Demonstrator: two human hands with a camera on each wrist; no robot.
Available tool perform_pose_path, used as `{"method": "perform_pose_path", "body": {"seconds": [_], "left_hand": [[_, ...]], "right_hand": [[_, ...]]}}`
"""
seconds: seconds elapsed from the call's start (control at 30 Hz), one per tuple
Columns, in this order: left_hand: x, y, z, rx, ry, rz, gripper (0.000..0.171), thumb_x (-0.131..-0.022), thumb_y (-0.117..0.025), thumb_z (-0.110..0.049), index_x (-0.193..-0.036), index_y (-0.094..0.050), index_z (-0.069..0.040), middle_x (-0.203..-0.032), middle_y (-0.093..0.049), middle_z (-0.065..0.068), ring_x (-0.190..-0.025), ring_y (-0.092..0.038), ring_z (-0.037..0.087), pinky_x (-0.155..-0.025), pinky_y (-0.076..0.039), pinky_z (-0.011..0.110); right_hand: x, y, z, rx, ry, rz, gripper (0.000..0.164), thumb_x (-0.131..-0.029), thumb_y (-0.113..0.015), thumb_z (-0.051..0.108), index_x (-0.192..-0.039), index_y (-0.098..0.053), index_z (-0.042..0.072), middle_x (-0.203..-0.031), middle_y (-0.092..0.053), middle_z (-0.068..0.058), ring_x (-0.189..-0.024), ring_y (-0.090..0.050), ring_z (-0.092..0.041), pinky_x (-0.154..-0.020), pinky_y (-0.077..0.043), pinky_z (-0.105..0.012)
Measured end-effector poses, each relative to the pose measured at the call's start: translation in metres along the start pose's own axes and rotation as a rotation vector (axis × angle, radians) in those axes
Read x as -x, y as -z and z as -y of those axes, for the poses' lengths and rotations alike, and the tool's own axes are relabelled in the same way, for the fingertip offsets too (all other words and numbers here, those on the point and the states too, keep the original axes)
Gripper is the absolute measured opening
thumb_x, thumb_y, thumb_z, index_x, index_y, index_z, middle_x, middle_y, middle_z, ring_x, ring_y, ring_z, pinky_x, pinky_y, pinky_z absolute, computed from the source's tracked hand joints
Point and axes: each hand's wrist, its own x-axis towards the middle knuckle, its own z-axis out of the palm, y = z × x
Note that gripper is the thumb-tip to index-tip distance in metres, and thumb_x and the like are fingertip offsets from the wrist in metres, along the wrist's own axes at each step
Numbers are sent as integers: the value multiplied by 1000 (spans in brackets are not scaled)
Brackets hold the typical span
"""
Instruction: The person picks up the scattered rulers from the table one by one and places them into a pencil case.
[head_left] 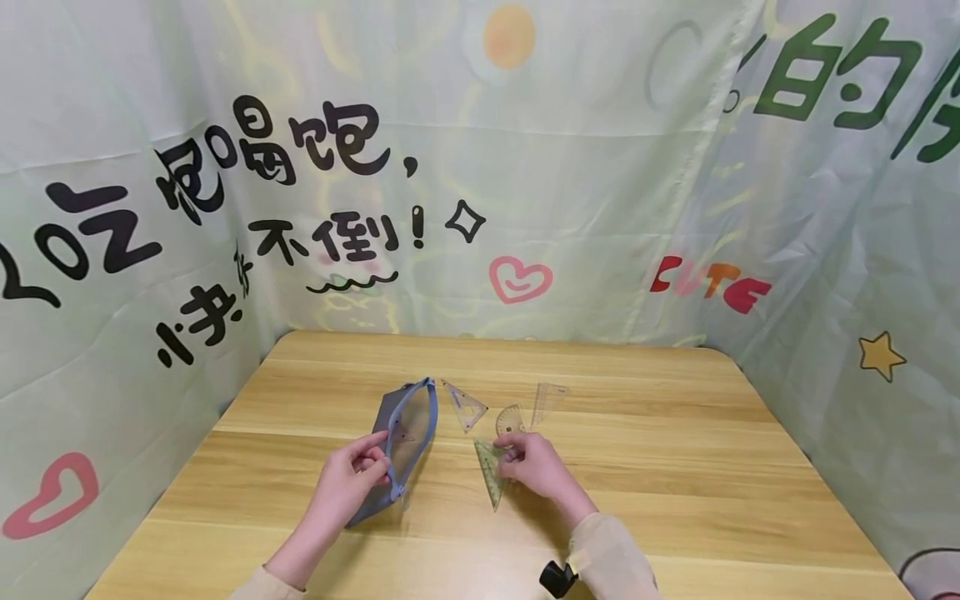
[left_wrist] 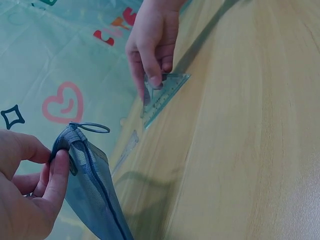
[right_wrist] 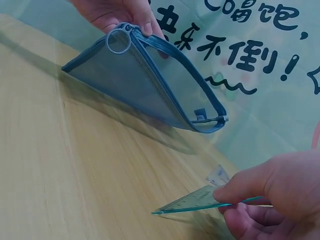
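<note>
My left hand [head_left: 352, 471] pinches the edge of a blue zippered mesh pouch [right_wrist: 135, 85], whose zipper stands parted in a wide mouth. A ring pull [right_wrist: 119, 41] hangs at the zipper's end near those fingers. To the right of the pouch, my right hand [head_left: 536, 462] grips a green transparent set square [head_left: 489, 475] by one side between thumb and fingers, one corner pointing toward the table's front. Just beyond that hand lies a clear protractor [head_left: 510, 419], partly hidden by the fingers. A clear set square [head_left: 465, 407] rests between the pouch and the protractor.
Farther right, another clear triangular ruler [head_left: 549, 402] lies on the wooden table [head_left: 675, 467]. Printed cloth hangings [head_left: 585, 192] enclose the table's back and sides. A small black object [head_left: 557, 577] sits at the right sleeve.
</note>
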Motion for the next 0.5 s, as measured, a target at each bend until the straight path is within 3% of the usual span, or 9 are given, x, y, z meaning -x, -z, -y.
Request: {"method": "perform_pose_path", "body": {"seconds": [0.27, 0.5], "left_hand": [[0, 0, -1, 2, -4, -2, 47, -88, -63, 5, -134, -56, 6, -92, -60, 10, -72, -60, 7, -65, -59, 17], [0, 0, -1, -9, -10, -4, 47, -87, -62, 5, -134, -56, 6, -91, -60, 9, -71, -60, 7, -65, -59, 17]], "right_hand": [[-3, -2, -2, -57, -61, -66, 34, -80, -73, -1, -114, -67, -7, -79, -63, -8, -60, -57, -13, -50, -56, -24], [-5, -3, 2, -99, -85, -137, 28, -81, -72, -3, -108, -69, -7, -80, -65, -12, -57, -60, -12, -51, -57, -24]]}}
